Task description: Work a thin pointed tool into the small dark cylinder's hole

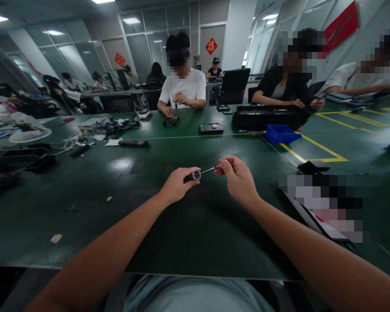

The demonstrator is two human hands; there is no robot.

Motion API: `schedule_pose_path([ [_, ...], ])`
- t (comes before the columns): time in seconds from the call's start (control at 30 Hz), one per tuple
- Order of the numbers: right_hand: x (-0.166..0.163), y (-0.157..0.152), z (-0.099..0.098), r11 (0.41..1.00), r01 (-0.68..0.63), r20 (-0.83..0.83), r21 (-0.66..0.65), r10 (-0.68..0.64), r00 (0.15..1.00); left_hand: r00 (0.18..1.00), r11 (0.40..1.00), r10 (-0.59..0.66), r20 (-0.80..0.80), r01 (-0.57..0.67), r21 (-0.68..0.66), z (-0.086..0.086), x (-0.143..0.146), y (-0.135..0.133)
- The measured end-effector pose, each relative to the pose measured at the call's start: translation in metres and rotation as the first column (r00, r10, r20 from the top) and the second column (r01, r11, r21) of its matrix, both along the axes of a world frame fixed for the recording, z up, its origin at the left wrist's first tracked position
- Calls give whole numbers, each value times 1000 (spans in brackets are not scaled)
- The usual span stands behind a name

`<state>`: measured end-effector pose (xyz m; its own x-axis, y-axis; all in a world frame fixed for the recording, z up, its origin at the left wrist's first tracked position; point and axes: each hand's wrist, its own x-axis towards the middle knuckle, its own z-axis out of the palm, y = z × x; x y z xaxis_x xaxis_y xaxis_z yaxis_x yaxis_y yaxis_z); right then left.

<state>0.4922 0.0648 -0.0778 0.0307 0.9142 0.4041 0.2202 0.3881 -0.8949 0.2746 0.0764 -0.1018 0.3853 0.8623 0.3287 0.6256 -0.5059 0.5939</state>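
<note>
My left hand (177, 185) is closed around a small black cylinder (196, 175) whose round, silver-rimmed end faces me. The inside of that end is too small to make out. Between thumb and fingers, my right hand (236, 175) grips a thin screwdriver (208, 170) by its reddish handle. Its metal shaft points left, and the tip is at or just beside the cylinder's rim; contact is unclear. Both hands are raised over the green table (188, 242), in front of my body.
A power screwdriver (134, 143), a hard drive (211, 128), a blue bin (282, 134) and a long black casing (269, 118) lie farther back. Loose cables and parts crowd the left. A flat dark-edged object (299, 203) lies right. Across the table, a person in white (185, 89) handles parts.
</note>
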Motion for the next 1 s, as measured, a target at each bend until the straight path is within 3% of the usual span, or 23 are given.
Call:
schedule_pose_path([
  [0.17,1,-5,7,997,70,138,16,-72,988,1000,1000,4,-10,-4,8,1,0,-1],
  [0.37,4,-10,11,980,146,329,133,-182,927,1000,1000,2,-22,-2,3,3,0,-3],
  [0.8,4,-16,15,955,-180,421,234,68,905,1000,999,-25,2,25,28,-4,-3,2],
  [1.0,3,-16,13,981,-109,384,159,40,923,1000,999,-29,-1,29,18,-3,-1,1],
])
